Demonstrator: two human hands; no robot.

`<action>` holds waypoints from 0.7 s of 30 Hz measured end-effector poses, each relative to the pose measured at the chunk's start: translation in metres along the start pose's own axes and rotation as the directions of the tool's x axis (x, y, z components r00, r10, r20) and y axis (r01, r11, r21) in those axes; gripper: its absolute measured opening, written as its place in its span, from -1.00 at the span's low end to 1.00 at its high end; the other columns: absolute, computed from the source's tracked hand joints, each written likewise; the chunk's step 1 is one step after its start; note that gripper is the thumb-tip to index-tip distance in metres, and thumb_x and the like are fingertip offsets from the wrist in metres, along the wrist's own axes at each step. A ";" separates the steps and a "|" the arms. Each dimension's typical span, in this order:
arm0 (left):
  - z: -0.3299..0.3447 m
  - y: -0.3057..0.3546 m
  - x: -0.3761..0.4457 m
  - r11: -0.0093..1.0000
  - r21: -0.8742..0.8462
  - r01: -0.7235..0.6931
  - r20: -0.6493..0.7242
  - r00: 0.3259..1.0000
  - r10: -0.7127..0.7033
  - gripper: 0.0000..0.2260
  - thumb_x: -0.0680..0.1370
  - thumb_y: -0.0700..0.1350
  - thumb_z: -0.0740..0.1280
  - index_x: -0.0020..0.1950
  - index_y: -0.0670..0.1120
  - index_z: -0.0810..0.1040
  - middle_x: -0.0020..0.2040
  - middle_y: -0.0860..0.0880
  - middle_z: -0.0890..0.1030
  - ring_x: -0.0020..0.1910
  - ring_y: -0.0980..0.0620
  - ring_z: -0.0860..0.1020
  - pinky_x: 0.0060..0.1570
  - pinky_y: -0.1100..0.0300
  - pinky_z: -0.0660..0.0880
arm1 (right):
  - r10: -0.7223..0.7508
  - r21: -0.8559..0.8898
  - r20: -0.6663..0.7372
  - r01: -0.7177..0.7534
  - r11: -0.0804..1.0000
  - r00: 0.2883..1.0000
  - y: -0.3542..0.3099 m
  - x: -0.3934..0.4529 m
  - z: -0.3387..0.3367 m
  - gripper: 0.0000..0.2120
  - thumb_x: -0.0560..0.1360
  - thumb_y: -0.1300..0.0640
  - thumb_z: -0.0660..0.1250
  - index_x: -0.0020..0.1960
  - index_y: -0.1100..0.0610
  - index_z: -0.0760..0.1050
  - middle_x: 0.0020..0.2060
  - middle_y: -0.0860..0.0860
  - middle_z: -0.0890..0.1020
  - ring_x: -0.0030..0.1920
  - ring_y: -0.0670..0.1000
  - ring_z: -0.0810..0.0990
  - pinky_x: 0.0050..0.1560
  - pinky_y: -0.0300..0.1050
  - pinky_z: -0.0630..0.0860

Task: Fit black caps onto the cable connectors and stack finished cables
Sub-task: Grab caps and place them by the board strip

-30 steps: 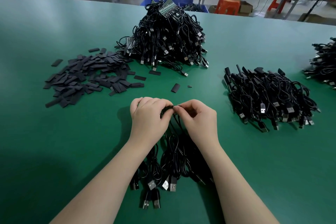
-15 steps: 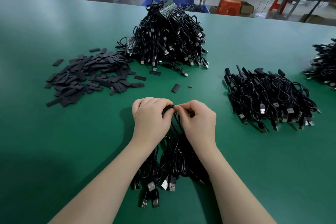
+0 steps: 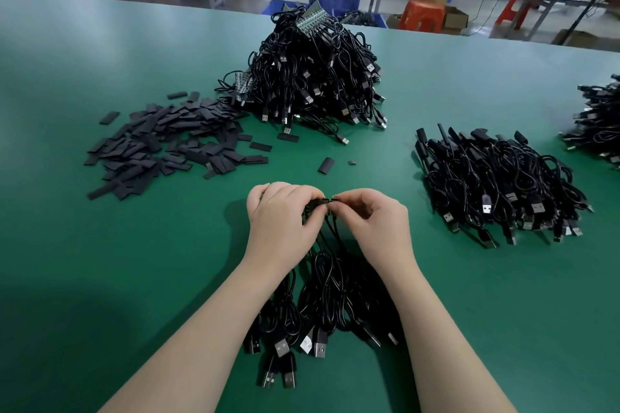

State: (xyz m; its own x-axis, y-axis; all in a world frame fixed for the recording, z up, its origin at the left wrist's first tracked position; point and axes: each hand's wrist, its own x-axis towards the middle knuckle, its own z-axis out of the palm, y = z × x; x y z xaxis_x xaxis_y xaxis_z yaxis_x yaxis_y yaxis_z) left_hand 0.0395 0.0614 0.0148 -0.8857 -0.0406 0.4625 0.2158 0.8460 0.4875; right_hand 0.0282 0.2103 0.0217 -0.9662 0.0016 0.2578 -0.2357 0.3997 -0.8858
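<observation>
A small strip of green circuit-board connectors (image 3: 318, 204), its long axis running left to right, was held just above the green worktop (image 3: 100, 261) between the two hands. The left hand (image 3: 281, 218) was curled round its left part, while the right hand (image 3: 372, 221) pinched its right tip. The loose flat black caps (image 3: 167, 141) lay well apart to the left, nearer the left hand.

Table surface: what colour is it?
The table is plain green, a matte mat; the head view, the only one, shows it clearly.
</observation>
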 end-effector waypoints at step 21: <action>-0.001 0.002 0.004 0.997 -0.041 0.073 -0.019 0.997 -0.073 -0.96 0.45 -0.04 0.47 -0.12 0.08 0.67 -0.28 0.15 0.59 -0.10 0.04 0.55 0.07 0.22 0.10 | -0.130 -0.161 -0.087 0.115 0.980 0.988 0.002 -0.002 0.014 -0.84 0.45 0.19 0.50 -0.25 0.02 0.57 -0.32 -0.17 0.61 -0.21 -0.15 0.58 -0.19 -0.38 0.44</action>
State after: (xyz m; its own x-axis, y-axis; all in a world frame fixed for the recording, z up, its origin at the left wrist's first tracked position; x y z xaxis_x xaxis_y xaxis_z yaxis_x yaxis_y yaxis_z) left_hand 0.0363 0.0620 0.0183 -0.8913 -0.1125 0.4393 0.1676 0.8184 0.5497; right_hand 0.0284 0.1980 0.0137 -0.9146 0.0291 0.4034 -0.3253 0.5397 -0.7765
